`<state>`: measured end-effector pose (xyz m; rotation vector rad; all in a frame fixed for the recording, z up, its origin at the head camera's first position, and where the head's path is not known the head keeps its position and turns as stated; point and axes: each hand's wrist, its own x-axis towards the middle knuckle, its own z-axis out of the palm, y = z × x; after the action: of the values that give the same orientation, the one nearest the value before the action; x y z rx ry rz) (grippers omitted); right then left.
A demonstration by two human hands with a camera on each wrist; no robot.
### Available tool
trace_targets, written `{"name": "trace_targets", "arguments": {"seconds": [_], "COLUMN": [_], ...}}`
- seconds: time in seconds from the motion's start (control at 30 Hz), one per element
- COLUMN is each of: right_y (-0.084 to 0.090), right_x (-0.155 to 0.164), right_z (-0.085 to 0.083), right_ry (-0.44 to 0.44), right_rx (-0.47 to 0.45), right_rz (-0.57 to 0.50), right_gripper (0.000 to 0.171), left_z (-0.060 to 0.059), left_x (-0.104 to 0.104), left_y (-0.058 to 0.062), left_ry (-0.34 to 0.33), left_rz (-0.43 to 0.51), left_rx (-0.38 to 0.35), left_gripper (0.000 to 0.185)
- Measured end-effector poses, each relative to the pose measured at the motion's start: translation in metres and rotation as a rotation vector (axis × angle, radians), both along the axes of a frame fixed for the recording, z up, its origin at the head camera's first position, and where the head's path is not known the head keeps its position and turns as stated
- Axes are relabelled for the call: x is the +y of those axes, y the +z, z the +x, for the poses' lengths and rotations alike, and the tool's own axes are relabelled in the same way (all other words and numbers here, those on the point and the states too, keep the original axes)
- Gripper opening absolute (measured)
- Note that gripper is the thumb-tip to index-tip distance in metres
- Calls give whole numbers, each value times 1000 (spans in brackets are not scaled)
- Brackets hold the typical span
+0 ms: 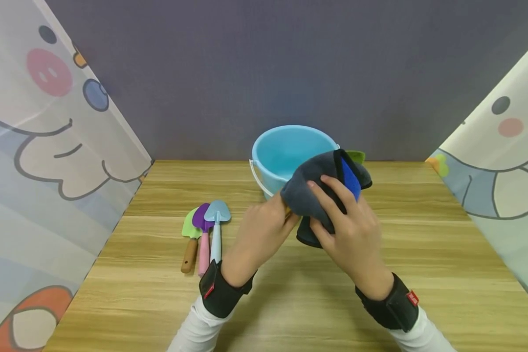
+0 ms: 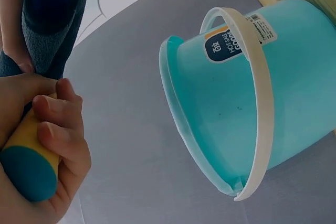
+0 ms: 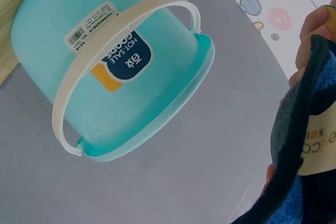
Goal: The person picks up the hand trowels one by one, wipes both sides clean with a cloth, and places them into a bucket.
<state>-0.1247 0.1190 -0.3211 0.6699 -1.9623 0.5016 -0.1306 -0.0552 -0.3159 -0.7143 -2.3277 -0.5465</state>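
Left hand (image 2: 47,129) gripping yellow-teal handle (image 2: 26,161), hidden from head view, right hand (image 1: 349,230) clutching grey cloth (image 1: 312,190)

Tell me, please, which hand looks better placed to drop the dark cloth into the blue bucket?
Probably the right hand: its fingers wrap the dark cloth beside the blue bucket, while the left hand grips a yellow-handled tool.

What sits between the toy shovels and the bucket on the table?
Nothing: in the head view, only bare table lies between the shovels and the bucket. The left hand hovers just nearer the camera.
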Motion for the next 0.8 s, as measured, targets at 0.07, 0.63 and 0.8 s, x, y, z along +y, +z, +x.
{"name": "trace_targets", "arguments": {"seconds": [0.07,0.63,0.8], "right_y": [0,-3,-3], "right_x": [0,1,3], "right_z": [0,-5,-7], "right_ry": [-2,-41,-61], "right_rx": [-2,21,44], "right_rz": [-2,-31,-60], "right_gripper": [44,43,43], "left_z": [0,-1,-2], "left_x": [1,4,3], "left_y": [-1,-4,-4], "left_ry": [-4,-25,-43], "left_rz": [0,-6,-4], "left_rx": [1,31,43], "left_gripper": [15,14,16]}}
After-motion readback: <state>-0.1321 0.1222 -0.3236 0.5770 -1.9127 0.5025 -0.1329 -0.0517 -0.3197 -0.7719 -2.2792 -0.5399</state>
